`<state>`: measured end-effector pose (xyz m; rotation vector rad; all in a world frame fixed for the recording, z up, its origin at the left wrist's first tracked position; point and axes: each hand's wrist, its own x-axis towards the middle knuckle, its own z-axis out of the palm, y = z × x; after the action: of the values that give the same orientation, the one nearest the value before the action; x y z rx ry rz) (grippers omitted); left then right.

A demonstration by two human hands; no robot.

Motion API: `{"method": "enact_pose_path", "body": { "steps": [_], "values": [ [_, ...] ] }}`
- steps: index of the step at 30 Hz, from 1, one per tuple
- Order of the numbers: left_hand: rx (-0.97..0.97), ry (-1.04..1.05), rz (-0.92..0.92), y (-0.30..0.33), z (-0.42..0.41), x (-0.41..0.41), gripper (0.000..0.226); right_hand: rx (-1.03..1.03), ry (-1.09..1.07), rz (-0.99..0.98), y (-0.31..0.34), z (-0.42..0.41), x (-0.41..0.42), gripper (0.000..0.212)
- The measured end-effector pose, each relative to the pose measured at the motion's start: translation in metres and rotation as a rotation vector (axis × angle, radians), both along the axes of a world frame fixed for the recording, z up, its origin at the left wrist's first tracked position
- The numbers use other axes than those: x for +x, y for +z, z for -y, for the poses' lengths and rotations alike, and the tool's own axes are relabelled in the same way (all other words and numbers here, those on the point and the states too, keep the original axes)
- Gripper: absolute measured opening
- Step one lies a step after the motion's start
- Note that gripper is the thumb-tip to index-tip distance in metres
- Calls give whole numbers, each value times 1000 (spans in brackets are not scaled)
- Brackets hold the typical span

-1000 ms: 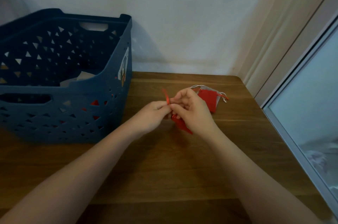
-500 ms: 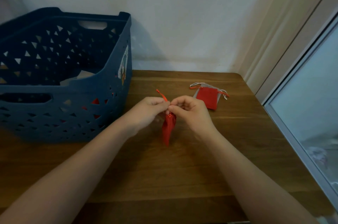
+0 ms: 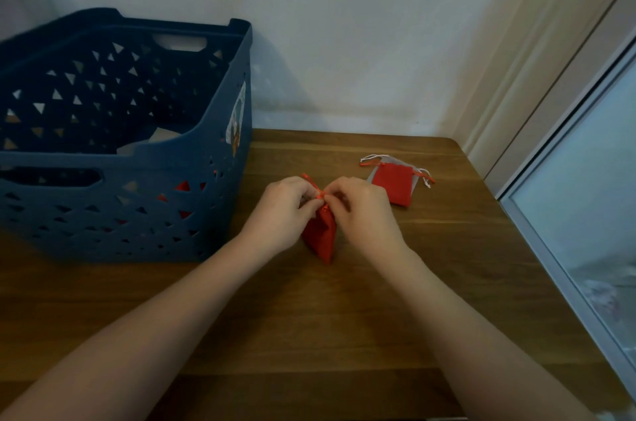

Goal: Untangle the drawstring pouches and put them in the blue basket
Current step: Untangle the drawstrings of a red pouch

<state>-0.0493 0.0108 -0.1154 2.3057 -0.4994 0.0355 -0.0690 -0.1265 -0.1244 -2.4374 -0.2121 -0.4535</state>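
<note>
Both hands meet over the table (image 3: 344,317), centre frame. Left hand (image 3: 284,212) and right hand (image 3: 364,210) each pinch closed on the top of a red pouch (image 3: 321,236), right at the gathered neck where the orange cord (image 3: 315,186) comes out. Fingertips nearly touch each other there. Pouch hangs down from the pinch, narrow side to camera; cannot tell if its bottom corner touches the wood. A short bit of cord sticks up and left past the left hand's knuckles.

Second red pouch (image 3: 394,185) lies flat on the table, just beyond and right of the right hand, apart from it. It sits on top of a grey pouch (image 3: 414,176); grey edges show at its left and right. White and orange cords trail from both tops.

Basket (image 3: 144,203) stands at the left, against the wall (image 3: 344,24), close to the left hand but not touching. Red shows through its side holes, and something pale lies inside; cannot tell what. Window (image 3: 585,197) runs along the table's right edge.
</note>
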Motion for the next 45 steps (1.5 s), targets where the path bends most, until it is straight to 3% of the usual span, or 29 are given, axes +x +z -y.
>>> {"method": "enact_pose_path", "body": {
  "steps": [3, 5, 7, 11, 13, 16, 24, 28, 33, 37, 42, 45],
  "values": [
    [43, 51, 55, 0, 0, 1, 13, -434, 83, 188, -5, -1, 1, 17],
    [68, 42, 94, -1, -1, -1, 16, -515, 115, 198, -4, 1, 1, 17],
    [67, 6, 119, -3, -2, -2, 16, -293, 155, 70, 3, 4, -1, 7],
    [-67, 2, 126, 1, -3, -3, 12, 519, 189, -367, 16, 8, -3, 18],
    [-163, 32, 83, 3, -1, -4, 13, 756, 181, -492, 19, 10, -4, 21],
    [-190, -17, 119, 5, -1, -6, 15, 828, 170, -522, 22, 11, -3, 20],
    [0, -70, 266, 1, -4, 1, 5, 810, 146, -496, 23, 14, -1, 14],
    [29, 56, 180, -8, -4, 8, 12, 1026, -8, -372, 12, 17, 6, 30],
    [-17, 86, 18, -5, -2, 9, 11, 923, -53, -373, 7, 15, 6, 26],
    [-78, 104, -100, -2, -2, 10, 11, 979, -87, -321, 8, 14, 9, 29],
    [-434, 70, -277, 6, -10, 7, 12, 816, 78, -412, 13, 13, 3, 23],
    [-592, 36, -265, 19, -9, 1, 11, 590, 201, -329, 19, 7, 0, 32]
  ]
}}
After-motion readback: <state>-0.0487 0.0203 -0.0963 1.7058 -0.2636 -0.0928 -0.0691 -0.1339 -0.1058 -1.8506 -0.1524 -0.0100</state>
